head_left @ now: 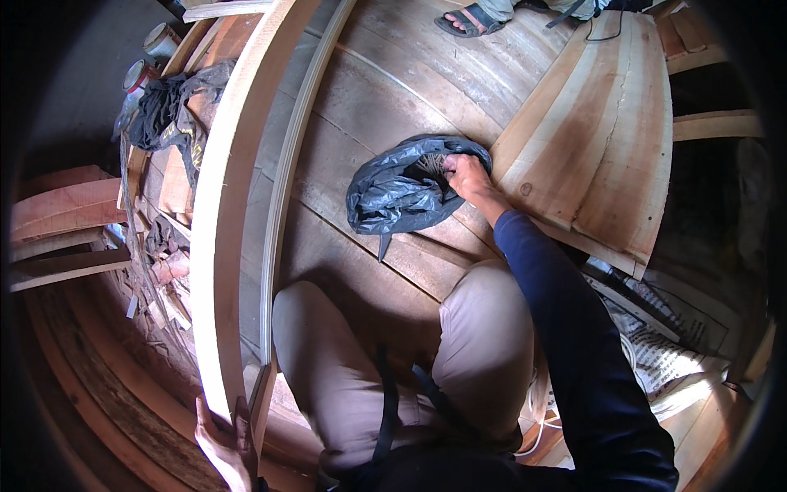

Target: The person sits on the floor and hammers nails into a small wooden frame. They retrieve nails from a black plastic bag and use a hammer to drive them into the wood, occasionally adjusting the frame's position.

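A black plastic bag (402,201) lies on the plank floor in front of my knees, its mouth open. Thin grey metal pieces that look like nails (431,166) show inside it. My right hand (467,177) reaches into the bag's right side, fingers closed together at these pieces; what they hold is hidden. To my left, a long pale wooden beam (238,148) runs from near me to the far edge. Around its near end my left hand (225,447) is wrapped, thumb on one side and fingers on the other.
A wide wooden panel (598,139) stands right of the bag. Beyond it is another person's sandalled foot (470,20). Dark cloth (184,107), paint cans (139,75) and wood scraps lie left of the beam. A printed sheet (664,361) and white cable lie at my right.
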Demonstrator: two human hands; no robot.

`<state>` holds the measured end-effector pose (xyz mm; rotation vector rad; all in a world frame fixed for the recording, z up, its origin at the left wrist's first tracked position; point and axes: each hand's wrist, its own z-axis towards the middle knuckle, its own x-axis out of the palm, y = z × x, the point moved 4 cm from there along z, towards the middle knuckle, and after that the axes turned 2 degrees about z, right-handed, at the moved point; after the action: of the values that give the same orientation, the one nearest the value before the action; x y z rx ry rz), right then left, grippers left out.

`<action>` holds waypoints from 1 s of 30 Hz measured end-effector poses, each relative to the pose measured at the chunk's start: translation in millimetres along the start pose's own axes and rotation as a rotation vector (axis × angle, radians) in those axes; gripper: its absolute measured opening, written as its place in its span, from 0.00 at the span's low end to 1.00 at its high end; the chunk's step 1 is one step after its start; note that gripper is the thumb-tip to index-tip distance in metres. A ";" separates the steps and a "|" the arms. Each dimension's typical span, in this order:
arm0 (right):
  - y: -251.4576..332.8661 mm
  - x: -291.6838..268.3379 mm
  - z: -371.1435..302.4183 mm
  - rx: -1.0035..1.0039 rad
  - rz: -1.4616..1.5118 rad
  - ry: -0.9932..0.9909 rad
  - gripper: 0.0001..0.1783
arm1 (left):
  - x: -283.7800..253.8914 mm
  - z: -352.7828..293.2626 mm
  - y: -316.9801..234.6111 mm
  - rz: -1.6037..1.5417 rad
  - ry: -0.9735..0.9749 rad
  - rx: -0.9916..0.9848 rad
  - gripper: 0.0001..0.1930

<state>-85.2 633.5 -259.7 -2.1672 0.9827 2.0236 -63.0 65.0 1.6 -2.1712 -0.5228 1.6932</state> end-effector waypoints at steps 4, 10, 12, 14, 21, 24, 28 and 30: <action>11.5 -1.1 -1.3 0.058 0.075 0.098 0.19 | 1.9 -0.5 -8.5 -0.026 -0.122 0.109 0.20; 12.9 -3.4 -1.4 0.036 0.068 0.077 0.18 | 1.4 2.3 -7.6 0.040 -0.057 0.013 0.20; 11.4 -2.5 -0.9 0.047 0.021 0.026 0.17 | 0.5 1.2 -8.5 0.033 -0.080 0.051 0.20; 11.4 -1.3 0.7 0.062 0.003 -0.011 0.15 | -1.1 0.1 -12.3 0.020 -0.082 0.075 0.20; 0.4 -0.8 5.0 0.094 -0.080 -0.097 0.12 | 0.3 2.9 -9.6 0.004 -0.076 0.052 0.18; -2.1 -7.0 2.3 0.131 -0.035 -0.163 0.12 | -1.5 5.3 -10.7 0.018 -0.025 0.008 0.17; -7.0 -20.2 -9.7 0.264 0.233 -0.115 0.09 | -0.7 4.1 -6.9 0.014 -0.044 0.023 0.17; -11.4 -22.6 -21.3 0.437 0.655 -0.051 0.07 | 0.8 3.0 -2.3 0.013 -0.079 0.056 0.18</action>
<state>-60.2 643.3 -240.4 -1.6869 2.0987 1.7800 -65.9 67.5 1.3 -2.0806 -0.4774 1.7846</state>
